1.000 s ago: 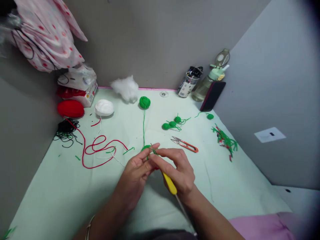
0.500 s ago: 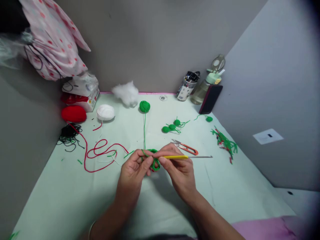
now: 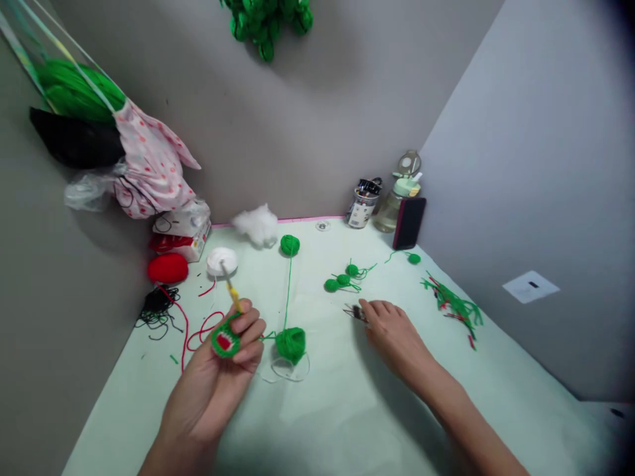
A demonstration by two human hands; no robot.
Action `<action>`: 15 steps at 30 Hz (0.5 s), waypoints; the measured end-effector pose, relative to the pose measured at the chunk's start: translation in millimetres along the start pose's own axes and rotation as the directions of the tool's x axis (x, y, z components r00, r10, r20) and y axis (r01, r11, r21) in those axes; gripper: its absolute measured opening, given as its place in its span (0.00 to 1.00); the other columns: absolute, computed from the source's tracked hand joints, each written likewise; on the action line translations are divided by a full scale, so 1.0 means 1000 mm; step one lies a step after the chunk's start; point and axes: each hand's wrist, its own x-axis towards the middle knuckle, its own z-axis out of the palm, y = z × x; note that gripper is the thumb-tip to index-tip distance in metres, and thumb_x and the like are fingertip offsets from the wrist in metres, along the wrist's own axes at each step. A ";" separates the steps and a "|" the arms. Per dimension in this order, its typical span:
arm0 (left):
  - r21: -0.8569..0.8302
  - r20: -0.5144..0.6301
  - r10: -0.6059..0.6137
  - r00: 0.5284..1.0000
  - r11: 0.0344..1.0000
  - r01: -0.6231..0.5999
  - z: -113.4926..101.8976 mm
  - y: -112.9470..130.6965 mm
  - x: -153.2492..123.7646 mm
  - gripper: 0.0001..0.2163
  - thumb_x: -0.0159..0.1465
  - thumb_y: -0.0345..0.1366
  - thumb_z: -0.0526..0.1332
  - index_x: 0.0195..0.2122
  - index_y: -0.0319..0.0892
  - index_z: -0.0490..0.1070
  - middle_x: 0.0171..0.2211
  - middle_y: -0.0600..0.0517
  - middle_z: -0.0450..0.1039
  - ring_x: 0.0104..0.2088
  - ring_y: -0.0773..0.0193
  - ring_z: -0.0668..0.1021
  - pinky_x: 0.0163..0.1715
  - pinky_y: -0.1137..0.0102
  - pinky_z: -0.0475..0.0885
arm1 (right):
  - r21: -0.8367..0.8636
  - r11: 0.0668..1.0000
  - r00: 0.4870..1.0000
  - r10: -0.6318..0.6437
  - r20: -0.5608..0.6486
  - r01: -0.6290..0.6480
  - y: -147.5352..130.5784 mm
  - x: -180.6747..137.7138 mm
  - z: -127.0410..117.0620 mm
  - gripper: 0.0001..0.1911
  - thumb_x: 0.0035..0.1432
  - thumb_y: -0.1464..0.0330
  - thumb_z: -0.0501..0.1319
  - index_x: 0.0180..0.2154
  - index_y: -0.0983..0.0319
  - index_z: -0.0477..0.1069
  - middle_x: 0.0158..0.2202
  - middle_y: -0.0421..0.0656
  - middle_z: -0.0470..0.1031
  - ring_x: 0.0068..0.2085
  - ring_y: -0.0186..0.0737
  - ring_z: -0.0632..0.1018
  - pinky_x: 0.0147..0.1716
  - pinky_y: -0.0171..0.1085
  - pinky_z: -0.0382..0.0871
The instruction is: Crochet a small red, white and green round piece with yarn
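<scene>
In my left hand (image 3: pixel 213 383), closed at the left of the table, are a crochet hook (image 3: pixel 233 291) with a yellow handle and a round green crochet piece (image 3: pixel 225 338) with a red and white centre. The hook's metal end points up and away. My right hand (image 3: pixel 391 330) is over the table right of the middle, fingers closed on the thread snips (image 3: pixel 355 311). Only the snips' metal blades show; the handle is hidden under the hand. Between the hands lies a bundle of green yarn (image 3: pixel 291 344), with a loose white strand beside it.
At the back stand a green yarn ball (image 3: pixel 290 244), white stuffing (image 3: pixel 258 226), a bottle (image 3: pixel 389 208) and a phone (image 3: pixel 409 223). White yarn (image 3: pixel 221 262) and red yarn (image 3: pixel 168 268) lie left. Small green crochet balls (image 3: pixel 343 280) and yarn scraps (image 3: pixel 456 304) lie right.
My hands have moved apart. The left now holds both hook and crochet piece; the right has let go of the hook and reached the snips. The view has tilted up.
</scene>
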 end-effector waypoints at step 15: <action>-0.030 0.080 0.093 0.992 0.995 -0.091 0.019 0.028 -0.027 0.20 0.64 0.11 0.44 0.38 0.44 0.65 0.25 0.56 0.69 0.20 0.71 0.75 0.17 0.84 0.71 | 0.660 0.707 0.960 -0.267 -0.083 0.253 -0.055 0.020 -0.046 0.18 0.77 0.67 0.51 0.56 0.57 0.77 0.34 0.40 0.82 0.33 0.36 0.80 0.36 0.35 0.72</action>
